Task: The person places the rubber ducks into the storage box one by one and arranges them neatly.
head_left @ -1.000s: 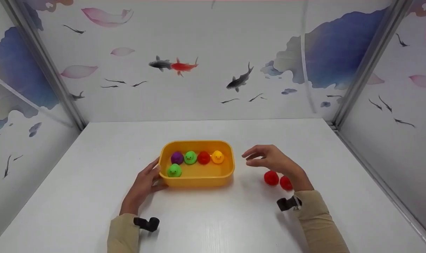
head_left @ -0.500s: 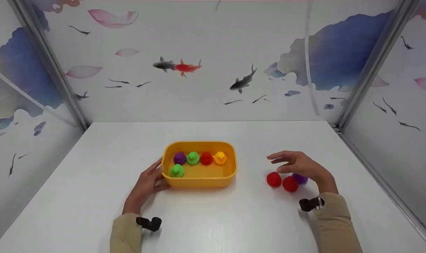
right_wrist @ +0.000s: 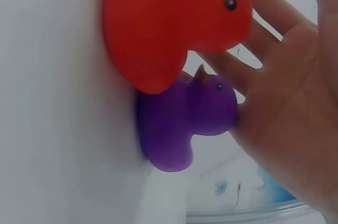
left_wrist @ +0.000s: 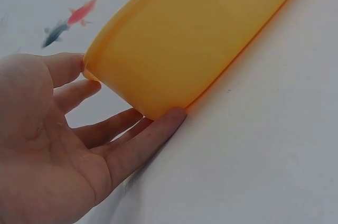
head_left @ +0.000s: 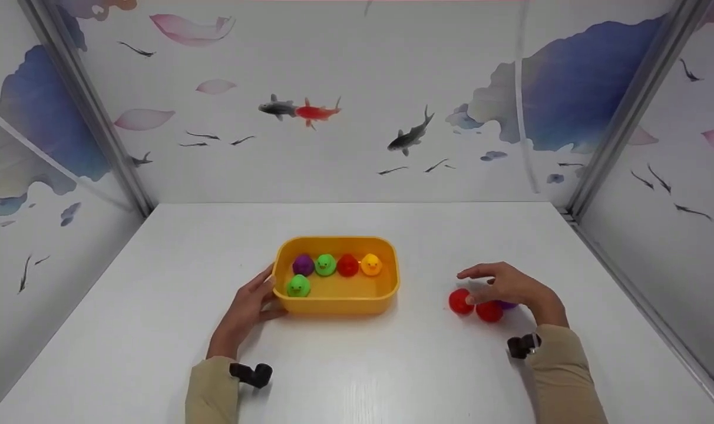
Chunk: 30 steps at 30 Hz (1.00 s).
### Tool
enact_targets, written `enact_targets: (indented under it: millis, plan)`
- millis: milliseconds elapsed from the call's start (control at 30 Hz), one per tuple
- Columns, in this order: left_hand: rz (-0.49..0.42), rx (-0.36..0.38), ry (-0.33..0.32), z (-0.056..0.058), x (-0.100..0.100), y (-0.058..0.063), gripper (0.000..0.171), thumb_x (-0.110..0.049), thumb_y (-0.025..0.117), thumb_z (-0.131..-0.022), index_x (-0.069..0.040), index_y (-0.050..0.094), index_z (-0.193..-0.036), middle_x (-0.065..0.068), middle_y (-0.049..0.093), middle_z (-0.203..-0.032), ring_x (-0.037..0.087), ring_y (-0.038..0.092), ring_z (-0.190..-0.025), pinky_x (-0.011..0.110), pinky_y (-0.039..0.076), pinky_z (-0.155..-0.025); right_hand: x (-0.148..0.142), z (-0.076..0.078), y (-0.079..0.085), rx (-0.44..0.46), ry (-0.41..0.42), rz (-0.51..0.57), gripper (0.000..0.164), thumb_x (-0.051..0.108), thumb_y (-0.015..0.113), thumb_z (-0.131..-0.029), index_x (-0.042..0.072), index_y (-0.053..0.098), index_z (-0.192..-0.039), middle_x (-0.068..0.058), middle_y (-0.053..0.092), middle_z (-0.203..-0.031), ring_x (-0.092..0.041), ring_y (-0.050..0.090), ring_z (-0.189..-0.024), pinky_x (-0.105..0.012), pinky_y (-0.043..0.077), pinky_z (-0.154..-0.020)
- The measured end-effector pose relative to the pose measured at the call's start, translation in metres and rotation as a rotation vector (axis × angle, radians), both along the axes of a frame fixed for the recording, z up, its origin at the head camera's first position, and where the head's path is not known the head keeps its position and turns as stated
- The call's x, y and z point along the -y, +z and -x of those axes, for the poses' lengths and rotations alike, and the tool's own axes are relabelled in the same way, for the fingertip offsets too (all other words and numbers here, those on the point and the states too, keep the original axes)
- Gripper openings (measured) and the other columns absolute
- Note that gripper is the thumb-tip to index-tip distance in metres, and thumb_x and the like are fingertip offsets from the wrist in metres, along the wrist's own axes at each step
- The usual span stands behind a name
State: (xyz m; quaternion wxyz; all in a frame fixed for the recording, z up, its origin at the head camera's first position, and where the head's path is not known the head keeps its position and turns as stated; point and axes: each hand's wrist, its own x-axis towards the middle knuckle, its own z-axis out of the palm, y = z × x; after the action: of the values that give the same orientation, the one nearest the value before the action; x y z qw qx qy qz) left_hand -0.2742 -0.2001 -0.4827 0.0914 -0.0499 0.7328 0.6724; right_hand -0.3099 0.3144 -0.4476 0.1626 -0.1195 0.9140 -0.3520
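My left hand holds the left end of a yellow plastic tub, a digit at its rim and others against its outer wall. Inside lie a purple duck, two green ducks, a red duck and a yellow duck. To the right, my right hand hovers over two red ducks and a partly hidden purple duck. Its thumb is before the left red duck; contact is unclear. In the right wrist view, a red duck and the purple duck are near the palm.
The white table carries the tub and loose ducks. Behind it rises a white wall printed with fish and petals, with similar panels and metal posts at both sides.
My right hand has moved right, away from the tub, and down over the loose ducks, its thumb lowering toward the left red one. The left hand has stayed at the tub.
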Motion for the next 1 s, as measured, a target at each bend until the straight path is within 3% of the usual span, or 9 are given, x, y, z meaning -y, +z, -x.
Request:
enact_targets:
  millis: [400, 667, 1000]
  plan:
    - [0.015, 0.010, 0.005, 0.002, 0.001, -0.001, 0.052, -0.041, 0.043, -0.107, -0.035, 0.031, -0.157, 0.006, 0.045, -0.157, 0.027, 0.060, -0.128, 0.037, 0.058, -0.097, 0.011, -0.001, -0.001, 0.008, -0.033, -0.052, 0.046, 0.032, 0.083, -0.079, 0.025, 0.069, -0.123, -0.013, 0.056, -0.141, -0.040, 0.044, -0.133, -0.056, 0.053, -0.100]
    - [-0.006, 0.011, 0.004, 0.003, -0.001, 0.001, 0.053, -0.042, 0.044, -0.106, -0.035, 0.032, -0.157, 0.007, 0.043, -0.159, 0.029, 0.057, -0.132, 0.038, 0.057, -0.098, 0.013, -0.002, 0.000, 0.023, -0.055, -0.063, 0.040, 0.032, 0.080, -0.082, 0.024, 0.071, -0.120, -0.015, 0.055, -0.141, -0.040, 0.046, -0.130, -0.054, 0.055, -0.096]
    - [-0.005, 0.016, 0.001, 0.001, 0.000, 0.000, 0.053, -0.042, 0.044, -0.106, -0.035, 0.031, -0.157, 0.008, 0.041, -0.160, 0.029, 0.056, -0.132, 0.038, 0.057, -0.099, 0.020, -0.002, 0.011, 0.000, -0.081, -0.018, 0.053, 0.041, 0.082, -0.080, 0.021, 0.065, -0.126, -0.011, 0.061, -0.136, -0.034, 0.053, -0.125, -0.050, 0.056, -0.095]
